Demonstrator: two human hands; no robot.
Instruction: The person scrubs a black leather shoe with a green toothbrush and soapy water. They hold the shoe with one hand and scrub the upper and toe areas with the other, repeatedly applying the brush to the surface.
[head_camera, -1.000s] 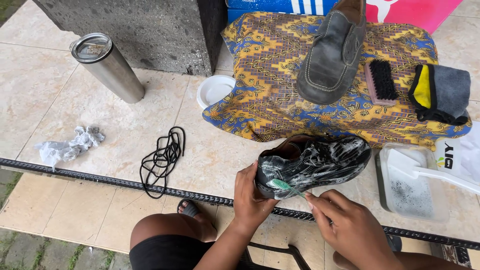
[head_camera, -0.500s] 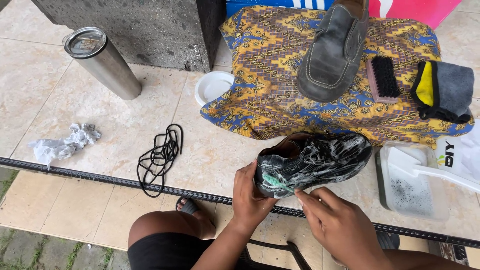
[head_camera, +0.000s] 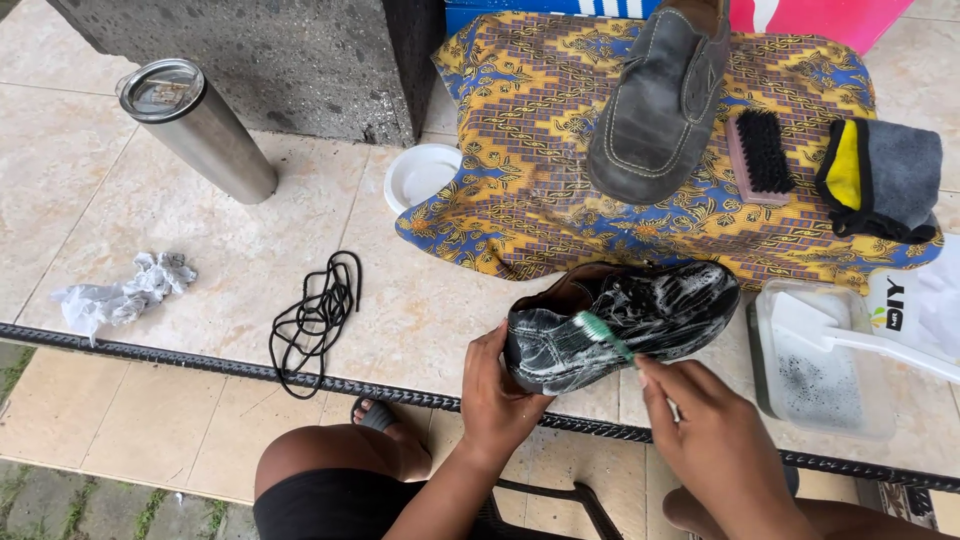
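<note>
Patterned cloth (head_camera: 560, 180) spread over the tiles, w/ grey shoe (head_camera: 655, 110), brush (head_camera: 762, 152) & folded rag (head_camera: 885, 178) on top. Steel tumbler (head_camera: 195, 130) far left, black laces (head_camera: 315, 315) between. My left hand (head_camera: 495, 385) is closed round the heel of the soapy black shoe (head_camera: 620, 320), just in front of the cloth. My right hand (head_camera: 705, 435) pinches a green toothbrush (head_camera: 603, 336), bristles on the shoe's side.

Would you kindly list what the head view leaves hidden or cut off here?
- Toothbrush handle: covered by the right hand.
- Soapy shoe heel: behind the left hand; foam masks its surface.
- Grey shoe top: cut by the upper edge.
- White brush handle end: cut by the right edge.
</note>
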